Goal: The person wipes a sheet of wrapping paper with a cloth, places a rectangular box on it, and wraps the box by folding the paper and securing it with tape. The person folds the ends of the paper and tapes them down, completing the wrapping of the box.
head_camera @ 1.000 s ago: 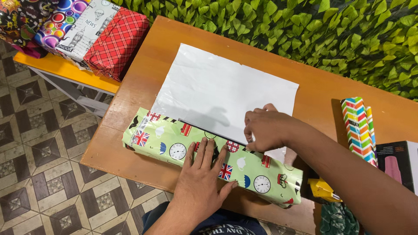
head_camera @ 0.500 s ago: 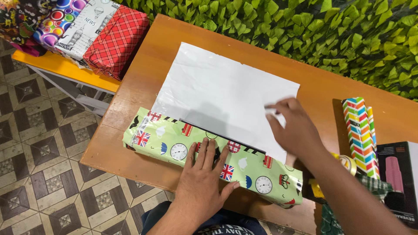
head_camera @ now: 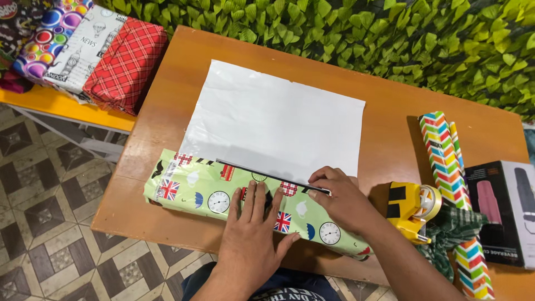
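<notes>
— What's nearest you?
— My left hand (head_camera: 253, 223) lies flat, fingers spread, pressing a long box (head_camera: 245, 200) in glossy green patterned paper at the table's (head_camera: 390, 128) near edge.
— And your right?
— My right hand (head_camera: 340, 198) pinches the paper's edge on the box. Beyond, the white sheet (head_camera: 273, 122) lies smooth.

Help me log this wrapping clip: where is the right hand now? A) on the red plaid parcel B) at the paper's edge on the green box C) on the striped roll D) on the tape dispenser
B: the right hand pinches at the white paper's lower edge on the green box, apart from the tape dispenser, while the left hand presses flat on the box.
</notes>
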